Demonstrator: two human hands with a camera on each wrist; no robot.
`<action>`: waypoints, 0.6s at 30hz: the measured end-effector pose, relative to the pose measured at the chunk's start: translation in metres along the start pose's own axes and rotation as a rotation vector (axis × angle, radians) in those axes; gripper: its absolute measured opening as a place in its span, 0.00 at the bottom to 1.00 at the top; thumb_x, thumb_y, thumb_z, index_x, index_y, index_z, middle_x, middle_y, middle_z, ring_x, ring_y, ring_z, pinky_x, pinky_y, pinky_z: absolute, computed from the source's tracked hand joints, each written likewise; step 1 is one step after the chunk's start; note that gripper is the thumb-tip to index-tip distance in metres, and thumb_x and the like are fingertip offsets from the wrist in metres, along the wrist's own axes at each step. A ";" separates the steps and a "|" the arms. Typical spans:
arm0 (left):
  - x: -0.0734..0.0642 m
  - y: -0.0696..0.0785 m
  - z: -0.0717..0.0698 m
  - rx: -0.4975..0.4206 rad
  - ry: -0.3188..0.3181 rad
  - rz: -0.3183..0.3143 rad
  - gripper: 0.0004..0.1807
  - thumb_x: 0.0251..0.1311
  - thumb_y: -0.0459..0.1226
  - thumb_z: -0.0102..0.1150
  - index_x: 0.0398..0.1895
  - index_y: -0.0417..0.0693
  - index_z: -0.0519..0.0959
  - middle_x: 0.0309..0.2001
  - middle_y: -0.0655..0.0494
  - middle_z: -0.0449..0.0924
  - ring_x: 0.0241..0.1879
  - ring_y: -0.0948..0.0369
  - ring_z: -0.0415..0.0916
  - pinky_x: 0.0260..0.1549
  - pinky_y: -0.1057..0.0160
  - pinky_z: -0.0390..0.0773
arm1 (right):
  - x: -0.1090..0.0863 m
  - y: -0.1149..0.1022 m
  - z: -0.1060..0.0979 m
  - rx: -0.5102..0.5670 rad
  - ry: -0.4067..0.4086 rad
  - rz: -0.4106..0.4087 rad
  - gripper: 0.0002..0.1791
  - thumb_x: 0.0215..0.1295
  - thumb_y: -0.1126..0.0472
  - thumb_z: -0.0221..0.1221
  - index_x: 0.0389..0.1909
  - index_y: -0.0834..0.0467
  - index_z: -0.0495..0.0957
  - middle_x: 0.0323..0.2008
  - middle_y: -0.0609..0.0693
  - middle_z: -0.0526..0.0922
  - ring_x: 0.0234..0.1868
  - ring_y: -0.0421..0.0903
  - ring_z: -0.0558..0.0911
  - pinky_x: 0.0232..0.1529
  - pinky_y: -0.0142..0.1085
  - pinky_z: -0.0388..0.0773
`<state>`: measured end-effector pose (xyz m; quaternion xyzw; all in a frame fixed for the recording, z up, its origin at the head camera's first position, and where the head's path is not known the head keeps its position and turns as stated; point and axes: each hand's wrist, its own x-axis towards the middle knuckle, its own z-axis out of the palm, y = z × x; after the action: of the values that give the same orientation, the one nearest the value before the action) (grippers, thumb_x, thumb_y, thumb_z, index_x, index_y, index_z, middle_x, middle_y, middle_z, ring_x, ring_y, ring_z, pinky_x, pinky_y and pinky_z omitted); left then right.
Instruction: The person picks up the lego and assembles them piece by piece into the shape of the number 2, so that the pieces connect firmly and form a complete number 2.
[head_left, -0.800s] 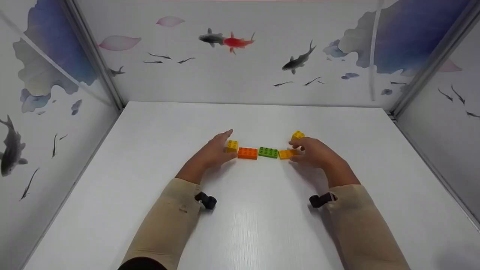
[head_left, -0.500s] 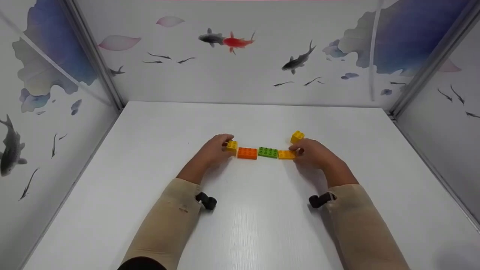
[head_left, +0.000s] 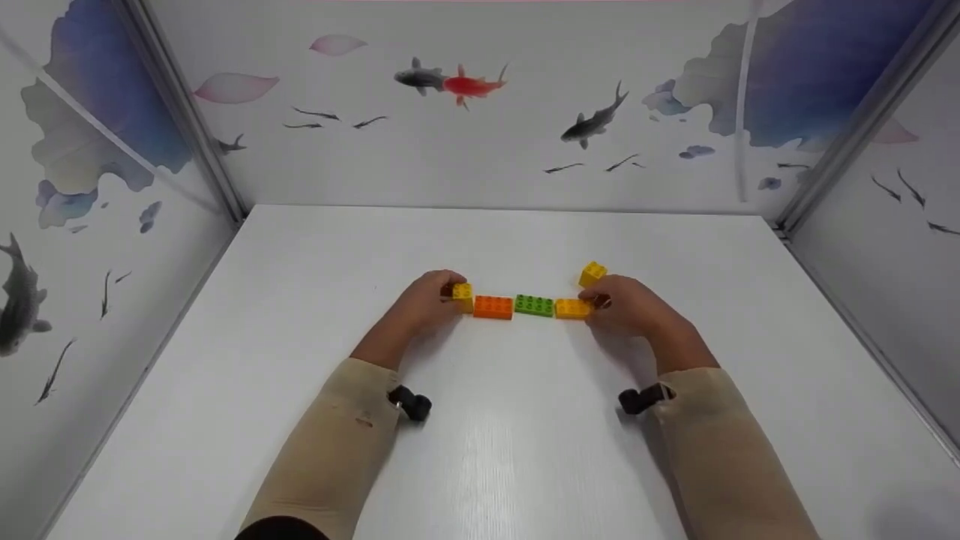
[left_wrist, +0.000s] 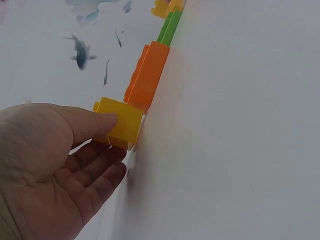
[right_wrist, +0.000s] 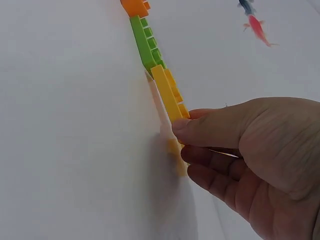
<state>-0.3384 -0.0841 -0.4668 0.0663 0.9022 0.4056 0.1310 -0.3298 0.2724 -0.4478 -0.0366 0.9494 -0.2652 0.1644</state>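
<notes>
Four toy building bricks are lined up across the white table. At the left end my left hand (head_left: 427,306) pinches a small yellow brick (left_wrist: 122,120) between thumb and fingers. Beside it sits an orange brick (head_left: 493,307), followed by a thin green brick (head_left: 534,304). A thin yellow-orange brick (right_wrist: 167,92) ends the row on the right, and my right hand (head_left: 626,306) pinches its outer end, thumb on the near side. Just behind that hand stands another small yellow brick (head_left: 592,273), apart from the row.
The white table (head_left: 495,420) stretches in front of and behind the row. White panels with painted fish (head_left: 472,86) enclose it at the back and sides. Each forearm carries a black wrist device (head_left: 411,403) near the cuff.
My left hand's spread fingers have closed on the small yellow brick, which is turned slightly. My right hand's fingers have drawn in on the end of the yellow-orange brick.
</notes>
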 end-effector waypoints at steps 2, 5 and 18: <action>-0.001 0.001 -0.001 -0.010 0.000 0.005 0.26 0.75 0.41 0.64 0.73 0.53 0.74 0.71 0.53 0.75 0.71 0.53 0.72 0.77 0.49 0.71 | -0.001 -0.002 -0.001 -0.010 0.006 -0.014 0.24 0.72 0.62 0.67 0.68 0.50 0.82 0.59 0.54 0.81 0.61 0.55 0.76 0.72 0.53 0.77; -0.004 0.003 -0.003 -0.016 -0.001 0.013 0.26 0.74 0.41 0.65 0.73 0.53 0.75 0.70 0.52 0.75 0.71 0.53 0.73 0.76 0.49 0.72 | -0.002 -0.005 -0.001 -0.024 0.014 -0.063 0.24 0.72 0.63 0.67 0.67 0.51 0.83 0.59 0.53 0.83 0.59 0.54 0.77 0.71 0.53 0.78; -0.016 0.011 -0.005 0.001 -0.015 0.045 0.25 0.74 0.42 0.66 0.71 0.55 0.76 0.67 0.55 0.77 0.69 0.54 0.75 0.74 0.51 0.75 | -0.010 -0.028 0.007 -0.037 -0.004 -0.123 0.22 0.72 0.62 0.69 0.65 0.50 0.84 0.58 0.50 0.85 0.58 0.52 0.80 0.69 0.51 0.80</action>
<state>-0.3245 -0.0834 -0.4523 0.0899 0.8997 0.4074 0.1284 -0.3189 0.2466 -0.4358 -0.0985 0.9497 -0.2574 0.1489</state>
